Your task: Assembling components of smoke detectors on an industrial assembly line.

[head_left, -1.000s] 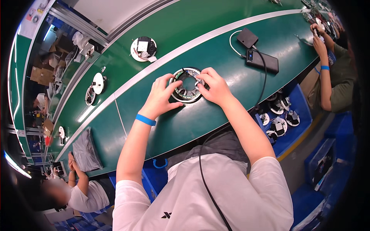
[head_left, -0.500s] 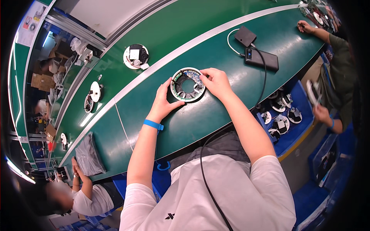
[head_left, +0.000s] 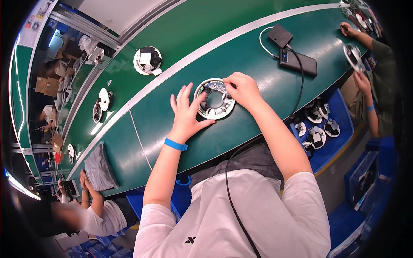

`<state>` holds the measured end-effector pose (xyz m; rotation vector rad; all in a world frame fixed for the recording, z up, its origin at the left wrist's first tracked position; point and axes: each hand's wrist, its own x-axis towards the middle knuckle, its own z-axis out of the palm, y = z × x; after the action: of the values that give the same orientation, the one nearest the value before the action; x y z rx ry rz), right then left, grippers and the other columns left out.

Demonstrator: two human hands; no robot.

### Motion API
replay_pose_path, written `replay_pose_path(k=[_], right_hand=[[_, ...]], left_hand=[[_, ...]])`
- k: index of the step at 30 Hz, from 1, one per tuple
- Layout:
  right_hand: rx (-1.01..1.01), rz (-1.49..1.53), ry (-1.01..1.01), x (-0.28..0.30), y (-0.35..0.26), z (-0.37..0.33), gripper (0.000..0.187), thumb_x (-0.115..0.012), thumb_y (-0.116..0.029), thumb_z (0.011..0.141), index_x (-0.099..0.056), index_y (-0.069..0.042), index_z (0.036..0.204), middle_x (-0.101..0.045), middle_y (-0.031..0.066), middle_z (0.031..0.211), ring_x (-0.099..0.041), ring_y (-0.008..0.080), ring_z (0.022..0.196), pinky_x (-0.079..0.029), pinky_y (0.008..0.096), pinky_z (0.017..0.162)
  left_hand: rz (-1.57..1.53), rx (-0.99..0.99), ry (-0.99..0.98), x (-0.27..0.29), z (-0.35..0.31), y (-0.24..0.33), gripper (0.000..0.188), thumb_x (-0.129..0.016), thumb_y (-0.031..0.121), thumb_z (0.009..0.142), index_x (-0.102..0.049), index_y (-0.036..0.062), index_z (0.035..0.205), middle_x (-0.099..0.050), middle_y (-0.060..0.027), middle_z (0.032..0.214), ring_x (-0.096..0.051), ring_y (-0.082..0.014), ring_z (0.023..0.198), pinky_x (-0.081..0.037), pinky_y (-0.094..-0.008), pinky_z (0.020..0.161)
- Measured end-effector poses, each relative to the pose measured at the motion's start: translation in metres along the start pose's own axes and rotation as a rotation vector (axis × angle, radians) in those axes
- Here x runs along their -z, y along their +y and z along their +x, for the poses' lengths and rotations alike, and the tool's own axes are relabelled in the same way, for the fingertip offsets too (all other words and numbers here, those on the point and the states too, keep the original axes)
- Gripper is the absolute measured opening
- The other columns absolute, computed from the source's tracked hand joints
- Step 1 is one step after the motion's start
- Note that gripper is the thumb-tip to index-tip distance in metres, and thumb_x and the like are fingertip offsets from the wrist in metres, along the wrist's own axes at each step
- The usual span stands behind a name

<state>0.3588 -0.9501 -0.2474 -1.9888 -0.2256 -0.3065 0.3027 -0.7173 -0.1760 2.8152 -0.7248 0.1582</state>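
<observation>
A round white ring-shaped housing [head_left: 221, 115] is in front of me over the green bench, its inner side up. A blue-green circuit board and black inner parts show around its open centre. My right hand [head_left: 244, 92] pinches the housing's far right rim between thumb and fingers. At the left rim my left hand [head_left: 185, 112] has its fingers spread, with the index fingertip over the ring's inside and the thumb by the near edge. A blue band [head_left: 175, 144] circles my left wrist.
A black power bank [head_left: 297, 62] and small dark box [head_left: 280, 35] lie cabled together. Round assemblies [head_left: 147, 60] sit beyond the pale rail. A blue bin [head_left: 331, 148] holds several more. A grey bag [head_left: 100, 167] lies left. Co-workers sit on both sides, one holding a white part [head_left: 353, 57].
My left fingers have lifted off the rim and spread, the index moving over the ring. My right hand keeps its grip. The co-worker at right has raised the white part toward the bench.
</observation>
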Motion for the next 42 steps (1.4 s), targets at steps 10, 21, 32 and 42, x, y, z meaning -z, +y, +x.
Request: replay_pose_path(k=[10,21,32,42], right_hand=[[0.137,-0.079,-0.043,0.001,0.004,-0.002,0.012,-0.070,-0.015,0.087,-0.075,-0.010,0.096,-0.070,0.0052,0.090,-0.069,0.0273,0.080,-0.056,0.0392,0.069],[0.144,-0.066,-0.044,0.002,0.010,-0.001,0.013,-0.071,-0.014,0.087,-0.075,-0.010,0.098,-0.070,0.0062,0.091,-0.069,0.0280,0.080,-0.056,0.0390,0.069],[0.142,-0.080,-0.042,0.004,0.014,0.001,0.011,-0.070,-0.019,0.085,-0.074,-0.011,0.092,-0.070,0.0041,0.089,-0.070,0.0271,0.082,-0.057,0.0407,0.070],[0.158,-0.072,-0.059,0.005,0.015,0.002,0.012,-0.070,-0.015,0.088,-0.075,-0.010,0.097,-0.070,0.0056,0.090,-0.069,0.0279,0.079,-0.057,0.0390,0.068]], left_hand=[[0.029,-0.157,-0.210,0.018,0.018,0.019,0.050,-0.094,0.036,0.058,-0.073,0.0231,0.102,-0.039,-0.0095,0.155,-0.020,-0.0444,0.151,-0.006,-0.0715,0.118],[-0.013,-0.170,-0.275,0.007,0.013,0.019,0.029,-0.090,0.025,0.068,-0.070,0.0152,0.086,-0.052,-0.0060,0.136,-0.033,-0.0386,0.146,-0.018,-0.0672,0.116],[0.076,-0.246,-0.129,0.004,0.009,0.029,0.039,-0.087,0.026,0.070,-0.072,0.0157,0.104,-0.064,0.0017,0.102,-0.056,-0.0240,0.112,-0.034,-0.0499,0.090],[-0.035,-0.202,-0.053,0.004,0.037,0.032,0.020,-0.076,0.014,0.082,-0.073,0.0160,0.102,-0.062,-0.0002,0.109,-0.054,-0.0268,0.112,-0.034,-0.0464,0.093]])
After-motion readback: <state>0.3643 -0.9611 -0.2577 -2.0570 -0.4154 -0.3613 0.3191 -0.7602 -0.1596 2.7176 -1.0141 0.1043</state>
